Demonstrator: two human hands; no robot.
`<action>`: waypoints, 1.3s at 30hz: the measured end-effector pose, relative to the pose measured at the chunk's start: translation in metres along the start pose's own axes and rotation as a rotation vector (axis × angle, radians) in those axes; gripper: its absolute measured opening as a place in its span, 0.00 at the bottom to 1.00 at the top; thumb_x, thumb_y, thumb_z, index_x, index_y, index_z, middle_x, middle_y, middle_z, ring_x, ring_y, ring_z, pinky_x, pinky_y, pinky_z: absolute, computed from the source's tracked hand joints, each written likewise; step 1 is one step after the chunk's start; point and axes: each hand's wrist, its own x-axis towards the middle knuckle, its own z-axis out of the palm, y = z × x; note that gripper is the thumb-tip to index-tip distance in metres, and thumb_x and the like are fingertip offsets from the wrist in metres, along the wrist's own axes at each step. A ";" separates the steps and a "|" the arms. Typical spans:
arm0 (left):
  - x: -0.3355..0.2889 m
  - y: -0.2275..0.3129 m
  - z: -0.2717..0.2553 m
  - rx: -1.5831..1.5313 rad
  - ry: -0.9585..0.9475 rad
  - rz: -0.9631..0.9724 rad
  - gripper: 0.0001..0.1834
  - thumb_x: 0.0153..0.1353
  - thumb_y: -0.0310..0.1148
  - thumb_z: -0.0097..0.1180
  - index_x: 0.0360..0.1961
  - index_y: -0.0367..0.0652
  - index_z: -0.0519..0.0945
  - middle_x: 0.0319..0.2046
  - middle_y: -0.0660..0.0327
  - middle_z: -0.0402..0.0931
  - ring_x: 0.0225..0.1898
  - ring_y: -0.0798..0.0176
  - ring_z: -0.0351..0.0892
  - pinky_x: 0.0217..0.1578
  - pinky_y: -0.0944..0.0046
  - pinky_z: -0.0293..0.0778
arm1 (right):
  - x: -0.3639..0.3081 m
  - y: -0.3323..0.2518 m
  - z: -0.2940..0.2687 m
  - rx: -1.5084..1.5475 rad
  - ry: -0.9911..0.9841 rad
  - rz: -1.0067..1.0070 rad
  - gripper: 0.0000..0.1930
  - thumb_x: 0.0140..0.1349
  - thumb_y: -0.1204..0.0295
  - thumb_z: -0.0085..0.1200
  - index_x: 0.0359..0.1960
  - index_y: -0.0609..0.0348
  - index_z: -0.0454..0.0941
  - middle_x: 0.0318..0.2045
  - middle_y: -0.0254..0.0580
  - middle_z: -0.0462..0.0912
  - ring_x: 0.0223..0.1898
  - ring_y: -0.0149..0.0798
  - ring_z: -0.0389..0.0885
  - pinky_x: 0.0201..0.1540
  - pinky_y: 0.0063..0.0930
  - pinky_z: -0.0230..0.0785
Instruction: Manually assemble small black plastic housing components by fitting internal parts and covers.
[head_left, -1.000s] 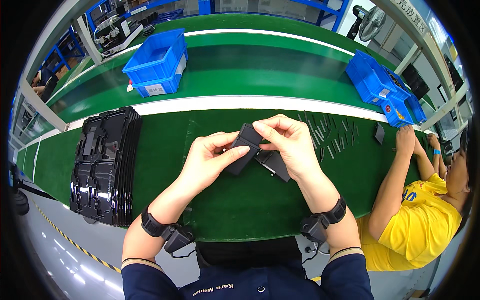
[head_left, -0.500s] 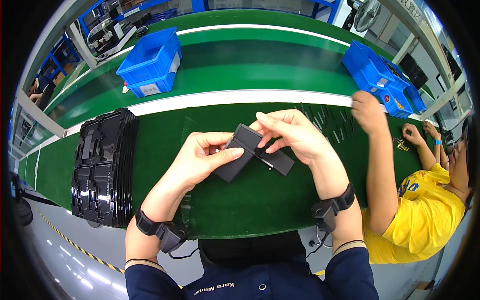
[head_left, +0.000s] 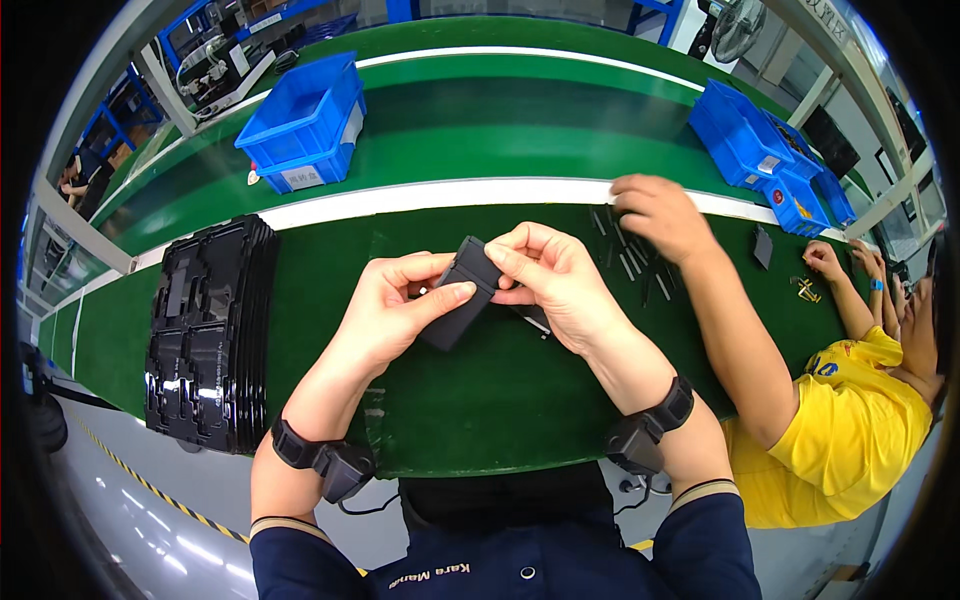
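Green matting covers a long bench [head_left: 520,430] in a bright workshop, with a white strip along its far side and a second green surface beyond. At the middle, a person's two bare hands meet over a flat, black rectangular case [head_left: 458,318], lifted off the bench and tilted, its upper end leaning right. The left hand [head_left: 395,305] grips the case from its left side, thumb across the front. The right hand [head_left: 550,280] pinches its upper right edge between thumb and fingers. Just below the right hand lies another dark piece [head_left: 535,318] (mostly hidden, so its shape is unclear). To the left stands a stack of glossy black moulded trays [head_left: 205,340]. Blue plastic bins [head_left: 300,125] sit beyond the white strip at upper left, and more blue bins [head_left: 740,135] at upper right. On the right, a co-worker in a yellow shirt [head_left: 845,430] stretches a blurred hand [head_left: 665,215] over scattered thin strips [head_left: 628,265]; small gold-coloured parts [head_left: 808,290] lie near that person's other hand [head_left: 825,262].
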 end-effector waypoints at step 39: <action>0.001 0.003 0.001 0.718 0.202 0.461 0.27 0.39 0.28 0.69 0.45 0.39 0.77 0.35 0.58 0.75 0.35 0.57 0.78 0.34 0.63 0.76 | 0.007 -0.013 -0.015 -0.219 -0.015 -0.003 0.16 0.55 0.77 0.57 0.47 0.60 0.71 0.28 0.32 0.79 0.31 0.23 0.78 0.33 0.14 0.73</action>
